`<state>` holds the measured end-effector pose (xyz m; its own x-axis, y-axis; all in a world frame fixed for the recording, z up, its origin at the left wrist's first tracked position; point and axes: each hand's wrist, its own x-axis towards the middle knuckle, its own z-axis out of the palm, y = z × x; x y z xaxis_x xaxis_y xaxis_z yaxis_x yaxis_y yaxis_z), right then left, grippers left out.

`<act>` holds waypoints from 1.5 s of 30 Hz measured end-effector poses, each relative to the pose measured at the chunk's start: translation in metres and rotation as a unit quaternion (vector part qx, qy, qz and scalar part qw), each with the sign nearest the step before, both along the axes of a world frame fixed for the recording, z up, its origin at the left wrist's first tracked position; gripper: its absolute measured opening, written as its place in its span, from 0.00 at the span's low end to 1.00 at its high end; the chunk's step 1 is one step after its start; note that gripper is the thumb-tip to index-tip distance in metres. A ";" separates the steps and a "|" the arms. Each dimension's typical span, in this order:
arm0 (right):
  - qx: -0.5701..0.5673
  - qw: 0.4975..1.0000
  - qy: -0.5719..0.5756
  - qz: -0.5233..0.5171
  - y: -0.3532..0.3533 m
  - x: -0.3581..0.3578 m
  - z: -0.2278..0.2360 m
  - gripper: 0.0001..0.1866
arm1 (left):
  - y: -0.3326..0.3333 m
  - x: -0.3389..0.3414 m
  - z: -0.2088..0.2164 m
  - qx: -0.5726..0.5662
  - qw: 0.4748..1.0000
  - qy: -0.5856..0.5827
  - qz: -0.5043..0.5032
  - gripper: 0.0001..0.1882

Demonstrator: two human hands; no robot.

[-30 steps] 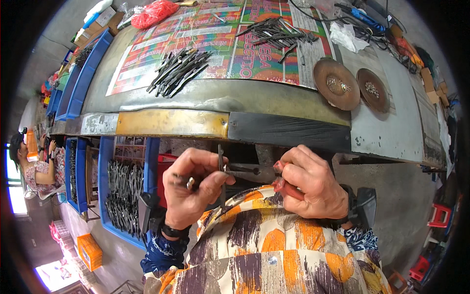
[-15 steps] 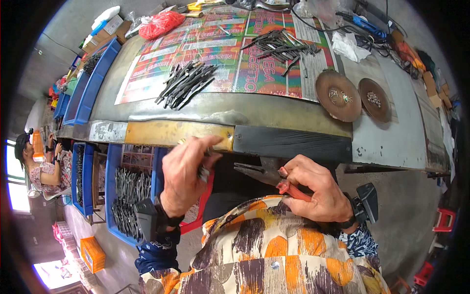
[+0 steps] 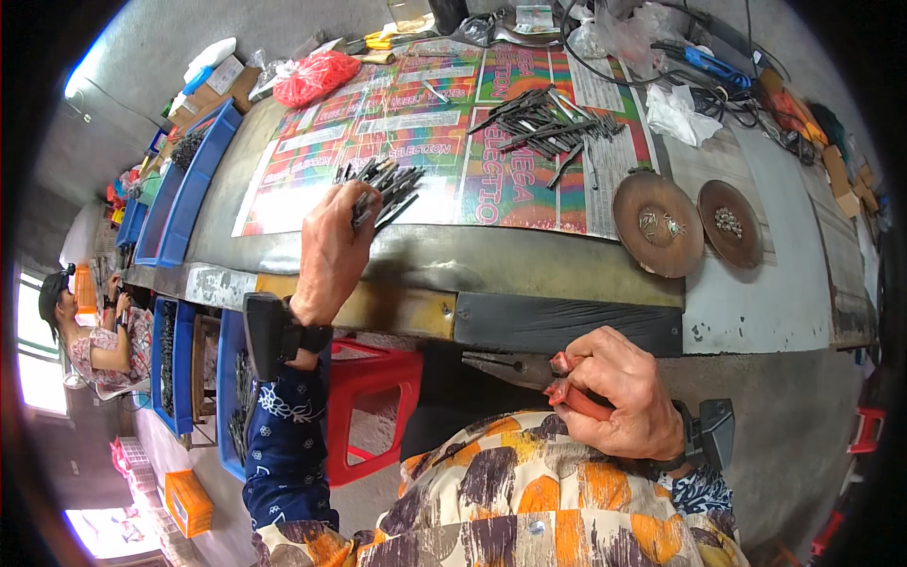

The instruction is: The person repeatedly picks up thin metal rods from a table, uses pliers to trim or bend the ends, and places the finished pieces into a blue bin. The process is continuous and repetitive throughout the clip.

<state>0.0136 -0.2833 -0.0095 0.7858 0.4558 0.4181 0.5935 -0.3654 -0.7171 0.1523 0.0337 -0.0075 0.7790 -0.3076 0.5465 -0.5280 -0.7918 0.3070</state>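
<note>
My left hand (image 3: 333, 246) is stretched out over the bench and rests on a pile of dark metal pieces (image 3: 383, 189), its fingers curled around some of them. My right hand (image 3: 619, 392) stays low by my lap, closed on red-handled pliers (image 3: 529, 370) whose jaws point left. A second, larger heap of dark metal pieces (image 3: 543, 123) lies farther out on the colourful printed sheet (image 3: 444, 142) that covers the bench top.
Two rusty round dishes (image 3: 658, 225) (image 3: 729, 224) with small parts sit at the right of the bench. Blue trays (image 3: 179, 189) line the left edge. A red plastic stool (image 3: 373, 406) stands below. Another person (image 3: 90, 331) sits far left. Cables and clutter lie at the back right.
My left hand left the pliers near my lap and reached up and forward onto the near pile of metal pieces. My right hand kept the pliers and stayed low.
</note>
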 end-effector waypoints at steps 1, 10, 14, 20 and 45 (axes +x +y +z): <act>0.000 1.000 -0.001 0.000 0.000 0.001 0.000 0.11 | 0.000 0.005 -0.003 0.008 1.000 0.004 0.013 0.11; -0.018 1.000 0.003 0.012 -0.002 0.004 -0.001 0.11 | -0.007 0.027 -0.015 0.129 0.988 0.027 0.078 0.18; -0.020 1.000 0.001 0.009 -0.002 0.003 -0.001 0.11 | -0.011 0.023 -0.019 0.144 0.987 0.003 0.067 0.15; -0.022 1.000 -0.016 -0.001 0.000 0.000 -0.004 0.11 | -0.020 0.003 -0.025 0.112 0.994 0.003 0.006 0.14; -0.163 0.967 -0.171 -0.094 0.013 -0.014 0.011 0.14 | -0.046 -0.143 0.010 -0.631 0.617 0.449 -0.136 0.03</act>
<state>-0.0007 -0.2707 0.0013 0.7077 0.4702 0.5273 0.6778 -0.6624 -0.3190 0.0094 -0.0122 0.0030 0.9554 -0.2648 -0.1304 0.2437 0.4585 0.8546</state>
